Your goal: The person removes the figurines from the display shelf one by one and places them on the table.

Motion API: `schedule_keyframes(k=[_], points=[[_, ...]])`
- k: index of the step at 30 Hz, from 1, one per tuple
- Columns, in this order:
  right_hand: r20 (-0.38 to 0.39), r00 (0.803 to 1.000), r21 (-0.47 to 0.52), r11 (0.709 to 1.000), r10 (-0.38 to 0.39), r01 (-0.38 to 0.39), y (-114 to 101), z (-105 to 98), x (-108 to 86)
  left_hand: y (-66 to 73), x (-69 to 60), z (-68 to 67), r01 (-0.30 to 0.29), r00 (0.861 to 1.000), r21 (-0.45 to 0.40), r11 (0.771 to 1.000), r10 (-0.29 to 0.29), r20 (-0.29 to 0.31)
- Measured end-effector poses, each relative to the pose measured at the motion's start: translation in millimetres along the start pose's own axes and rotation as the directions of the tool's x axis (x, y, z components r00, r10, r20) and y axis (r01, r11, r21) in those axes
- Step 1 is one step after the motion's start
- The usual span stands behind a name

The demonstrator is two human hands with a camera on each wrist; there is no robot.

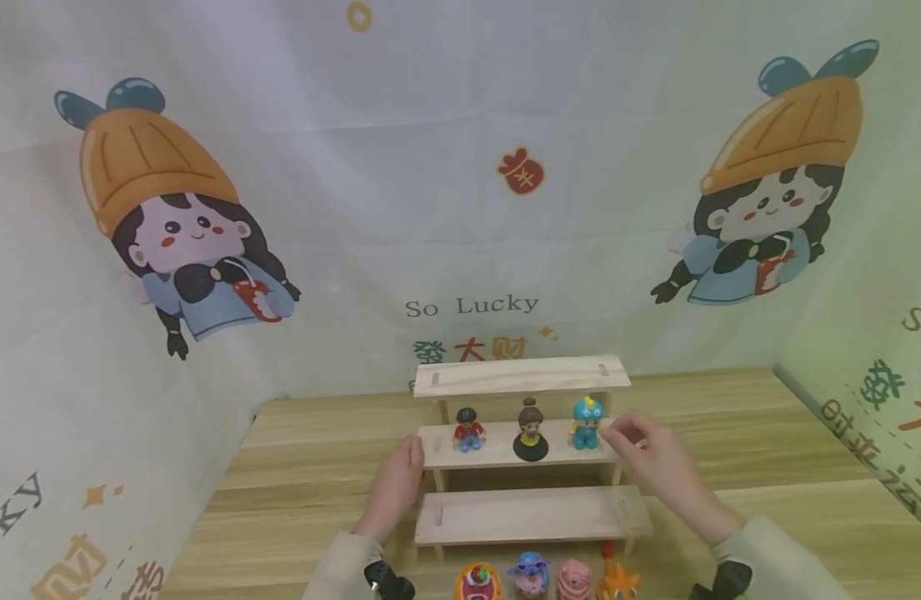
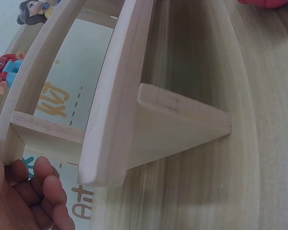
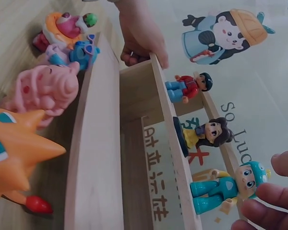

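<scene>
Pale cream left sleeve (image 1: 342, 568), matching right sleeve (image 1: 778, 568), rounded black left wrist device (image 1: 387, 580), similar black right wrist device (image 1: 732, 577)

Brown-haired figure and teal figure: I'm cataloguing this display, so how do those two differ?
The brown-haired figure wears yellow; the teal figure is mostly teal. The brown-haired figure has a round black base; the teal figure shows none. The brown-haired figure stands near the centre of the middle shelf; the teal figure stands nearer its right end, beside the right hand. Both are upright.

"So Lucky" (image 1: 473, 306) and "發大财" (image 1: 469, 350) on the backdrop (image 1: 400, 200)
</scene>
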State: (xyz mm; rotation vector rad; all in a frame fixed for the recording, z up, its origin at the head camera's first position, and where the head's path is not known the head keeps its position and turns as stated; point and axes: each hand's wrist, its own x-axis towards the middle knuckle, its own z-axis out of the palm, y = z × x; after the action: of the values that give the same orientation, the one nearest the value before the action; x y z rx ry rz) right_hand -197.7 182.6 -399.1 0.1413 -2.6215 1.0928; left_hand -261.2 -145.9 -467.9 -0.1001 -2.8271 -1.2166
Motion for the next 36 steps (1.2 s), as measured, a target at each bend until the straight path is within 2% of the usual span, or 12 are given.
schedule_keyframes(k=[6,12,27,36], points=[[-0.046,0.997,-0.021,0.998,-0.057,0.056,-3,0,9.1,0.4,-0.4,-0.8,0.004,1.000,-0.004,1.000,-0.004,-0.004],[-0.015,0.995,-0.010,0.995,-0.096,0.096,-4,1,15.4,1.9,-0.3,-1.3,0.008,1.000,-0.009,1.000,-0.009,-0.009],[0.064,0.997,-0.008,0.999,-0.048,0.049,-7,4,26.4,1.4,-1.0,0.4,-0.001,1.000,-0.016,1.000,0.001,0.002],[0.069,0.996,-0.017,0.999,-0.051,0.052,-7,7,28.4,0.6,-1.3,-0.3,-0.006,1.000,-0.014,1.000,0.006,-0.010]])
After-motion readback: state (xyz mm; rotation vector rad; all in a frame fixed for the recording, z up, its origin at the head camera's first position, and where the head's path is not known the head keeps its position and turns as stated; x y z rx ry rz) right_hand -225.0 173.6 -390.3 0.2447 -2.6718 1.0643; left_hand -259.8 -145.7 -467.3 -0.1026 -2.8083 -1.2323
